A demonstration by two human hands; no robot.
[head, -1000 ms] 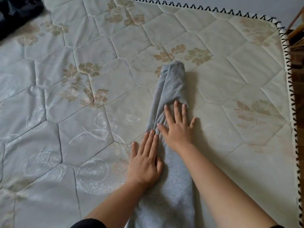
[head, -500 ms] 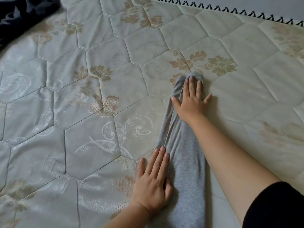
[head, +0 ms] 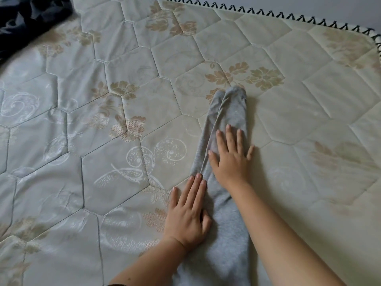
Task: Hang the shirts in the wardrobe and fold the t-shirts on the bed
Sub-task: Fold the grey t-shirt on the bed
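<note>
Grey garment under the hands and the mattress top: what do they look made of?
Grey garment: likely soft cotton-type knit, matte, heathered; it lies in soft rounded folds. Mattress top: quilted woven fabric, faint sheen, damask-like; stitched hexagons, woven floral motifs. Fibre can't be confirmed.

Grey garment (head: 228, 242) cut off at bottom edge, dark cloth (head: 24, 19) cropped at top-left

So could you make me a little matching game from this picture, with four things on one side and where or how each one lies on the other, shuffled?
Things:
1. left hand
2. right hand
3. grey garment
4. dark garment

Places or states:
A. bunched at the far left corner of the view
B. folded into a long narrow strip on the mattress
C. flat on the strip, farther up
D. flat over the strip's left edge, nearer the person

Pairs: 1-D; 2-C; 3-B; 4-A
</note>
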